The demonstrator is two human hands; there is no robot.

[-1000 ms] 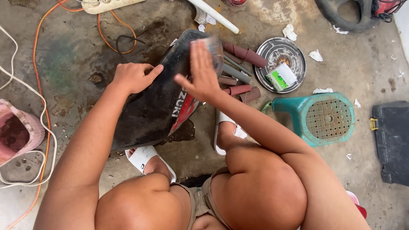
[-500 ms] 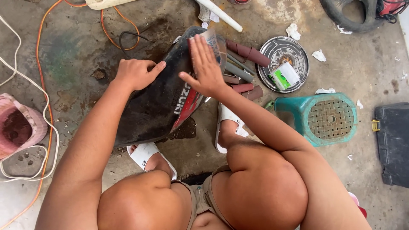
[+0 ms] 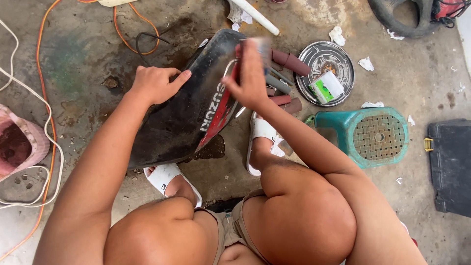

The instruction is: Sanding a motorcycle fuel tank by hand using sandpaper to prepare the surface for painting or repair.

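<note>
A black motorcycle body panel (image 3: pixel 181 127) with a red stripe and white lettering leans on the concrete floor in front of my knees. My left hand (image 3: pixel 157 83) grips its upper left edge with the thumb laid across the black face. At the panel's far right edge, my right hand (image 3: pixel 250 81) presses a small pale sheet (image 3: pixel 259 45) against the surface. Motion blurs the sheet and fingertips. My feet in white sandals (image 3: pixel 260 132) rest on the floor below the panel.
Brown abrasive rolls (image 3: pixel 292 61) lie right of the panel beside a round metal lid (image 3: pixel 343 59) holding a green-and-white packet (image 3: pixel 326 87). A teal plastic stool (image 3: pixel 373 135) and a black case (image 3: pixel 451 167) stand at right. An orange cable (image 3: pixel 44 98) and a pink bucket (image 3: pixel 19 142) sit at left.
My right hand has slid along the panel's right side toward its far end and is now blurred. My left hand keeps its grip on the upper left edge.
</note>
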